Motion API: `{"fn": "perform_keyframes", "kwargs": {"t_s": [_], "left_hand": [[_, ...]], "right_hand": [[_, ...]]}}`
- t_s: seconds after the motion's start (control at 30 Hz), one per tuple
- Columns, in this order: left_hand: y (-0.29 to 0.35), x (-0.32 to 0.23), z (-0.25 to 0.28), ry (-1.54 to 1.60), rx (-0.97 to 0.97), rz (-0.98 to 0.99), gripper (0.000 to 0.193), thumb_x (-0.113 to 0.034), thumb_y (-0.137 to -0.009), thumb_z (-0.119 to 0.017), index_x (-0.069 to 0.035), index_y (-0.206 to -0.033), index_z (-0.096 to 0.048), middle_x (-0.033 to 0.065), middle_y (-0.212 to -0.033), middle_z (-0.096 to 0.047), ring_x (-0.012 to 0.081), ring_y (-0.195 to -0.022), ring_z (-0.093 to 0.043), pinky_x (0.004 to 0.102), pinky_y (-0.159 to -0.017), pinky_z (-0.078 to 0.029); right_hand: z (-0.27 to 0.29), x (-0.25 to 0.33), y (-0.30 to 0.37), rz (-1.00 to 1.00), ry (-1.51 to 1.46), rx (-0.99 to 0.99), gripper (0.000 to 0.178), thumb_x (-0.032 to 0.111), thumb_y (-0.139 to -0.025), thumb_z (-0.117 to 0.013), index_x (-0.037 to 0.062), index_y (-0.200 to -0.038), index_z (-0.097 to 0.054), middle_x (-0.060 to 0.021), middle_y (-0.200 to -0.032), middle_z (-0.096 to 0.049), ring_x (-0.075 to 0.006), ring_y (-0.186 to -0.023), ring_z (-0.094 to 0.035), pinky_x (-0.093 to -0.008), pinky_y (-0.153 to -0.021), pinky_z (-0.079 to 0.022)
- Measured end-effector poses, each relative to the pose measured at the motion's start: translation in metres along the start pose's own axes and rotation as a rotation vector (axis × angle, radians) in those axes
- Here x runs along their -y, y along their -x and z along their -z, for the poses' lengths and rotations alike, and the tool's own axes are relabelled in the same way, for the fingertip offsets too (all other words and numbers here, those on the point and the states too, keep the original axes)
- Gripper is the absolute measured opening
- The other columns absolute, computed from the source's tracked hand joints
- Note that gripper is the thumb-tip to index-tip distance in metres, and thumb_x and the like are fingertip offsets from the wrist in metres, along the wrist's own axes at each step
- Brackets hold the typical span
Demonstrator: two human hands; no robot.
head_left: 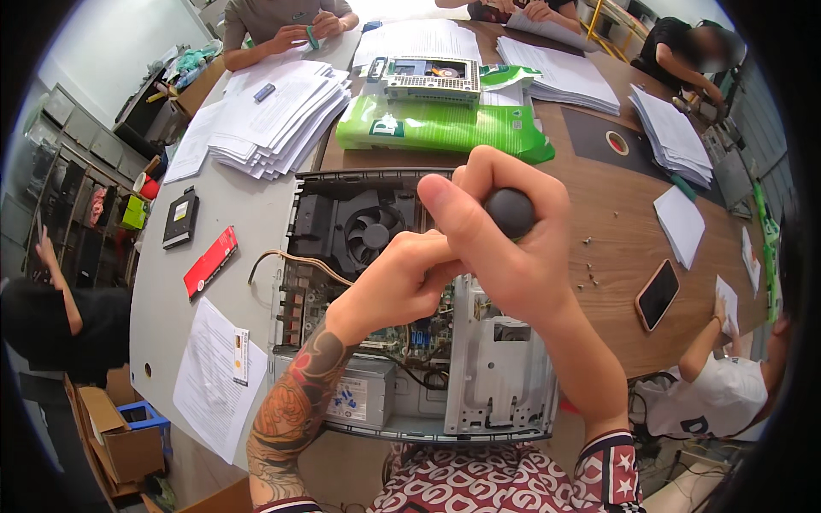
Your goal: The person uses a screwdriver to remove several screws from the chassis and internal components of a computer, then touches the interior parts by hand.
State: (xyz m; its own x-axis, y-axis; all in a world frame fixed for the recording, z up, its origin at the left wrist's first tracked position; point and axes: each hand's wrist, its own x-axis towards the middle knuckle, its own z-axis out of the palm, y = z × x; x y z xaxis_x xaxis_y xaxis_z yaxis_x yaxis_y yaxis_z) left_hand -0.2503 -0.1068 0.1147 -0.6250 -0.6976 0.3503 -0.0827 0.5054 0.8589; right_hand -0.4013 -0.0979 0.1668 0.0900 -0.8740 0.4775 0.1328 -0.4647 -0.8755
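An opened desktop computer case (402, 432) lies flat before me, with a black fan (374, 231), a circuit board, a power supply (355, 392) and a metal drive bracket (498, 376) inside. Above its right half, my right hand (517, 265) is closed around a screwdriver (510, 213); only the black rounded handle end shows, the shaft being hidden. My left hand (402, 278) is closed over the board, its fingertips meeting beneath the right hand. What those fingers pinch, if anything, is covered. A loose brown cable (299, 256) bends over the case's left edge.
Small screws (587, 241) and a phone (657, 295) lie on the right. On the left are a black drive (180, 219), a red box (210, 262) and a printed sheet (215, 376). Paper stacks (278, 120) and a green bag (436, 128) stand behind; other people sit around.
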Motion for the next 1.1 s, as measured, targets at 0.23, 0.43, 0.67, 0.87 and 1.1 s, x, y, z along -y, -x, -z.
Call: {"fn": "perform_keyframes", "kwargs": {"t_s": [0.23, 0.43, 0.67, 0.87, 1.1], "left_hand": [[0.004, 0.0, -0.001, -0.021, -0.068, -0.016, 0.033, 0.016, -0.076, -0.054, 0.002, -0.103, -0.065, 0.02, -0.091, -0.068, 0.038, -0.086, -0.066, 0.0405, -0.076, -0.051], [0.004, 0.009, -0.003, -0.091, -0.081, -0.074, 0.029, 0.015, -0.075, -0.055, 0.001, -0.097, -0.067, 0.0174, -0.087, -0.068, 0.0353, -0.084, -0.066, 0.0384, -0.074, -0.051], [0.003, 0.012, -0.003, -0.143, -0.069, -0.09, 0.026, 0.01, -0.073, -0.057, -0.002, -0.093, -0.07, 0.0141, -0.084, -0.07, 0.0343, -0.086, -0.068, 0.0377, -0.08, -0.054], [0.004, 0.014, -0.008, -0.209, -0.144, -0.092, 0.009, 0.004, -0.071, -0.064, 0.001, -0.08, -0.066, 0.0197, -0.075, -0.065, 0.04, -0.068, -0.063, 0.0393, -0.062, -0.052], [-0.001, 0.01, -0.006, -0.207, -0.088, -0.147, 0.021, 0.011, -0.078, -0.062, -0.001, -0.094, -0.069, 0.014, -0.08, -0.072, 0.0336, -0.076, -0.07, 0.0384, -0.064, -0.052]], "right_hand": [[-0.006, -0.001, -0.004, 0.0, -0.032, 0.029, 0.034, 0.009, -0.092, -0.067, 0.0061, -0.066, -0.046, 0.0055, -0.061, -0.046, -0.0015, -0.057, -0.037, -0.0231, -0.049, -0.027], [0.004, 0.001, -0.009, -0.102, -0.063, 0.156, 0.03, 0.014, -0.086, -0.069, 0.0022, -0.066, -0.049, 0.0022, -0.058, -0.045, -0.0051, -0.057, -0.041, -0.0258, -0.05, -0.034], [0.019, 0.0, -0.025, -0.263, -0.262, 0.526, 0.033, 0.011, -0.075, -0.069, 0.0049, -0.055, -0.043, 0.0036, -0.051, -0.04, -0.0046, -0.049, -0.039, -0.0244, -0.045, -0.027], [0.036, 0.003, -0.021, -0.19, -0.244, 0.749, 0.029, 0.014, -0.075, -0.073, 0.0051, -0.058, -0.05, 0.0039, -0.051, -0.045, -0.005, -0.047, -0.041, -0.0231, -0.044, -0.026], [0.007, 0.011, 0.011, -0.003, 0.166, -0.007, 0.033, 0.024, -0.092, -0.076, 0.0057, -0.073, -0.055, 0.0051, -0.068, -0.055, -0.0006, -0.062, -0.049, -0.0185, -0.051, -0.035]]}}
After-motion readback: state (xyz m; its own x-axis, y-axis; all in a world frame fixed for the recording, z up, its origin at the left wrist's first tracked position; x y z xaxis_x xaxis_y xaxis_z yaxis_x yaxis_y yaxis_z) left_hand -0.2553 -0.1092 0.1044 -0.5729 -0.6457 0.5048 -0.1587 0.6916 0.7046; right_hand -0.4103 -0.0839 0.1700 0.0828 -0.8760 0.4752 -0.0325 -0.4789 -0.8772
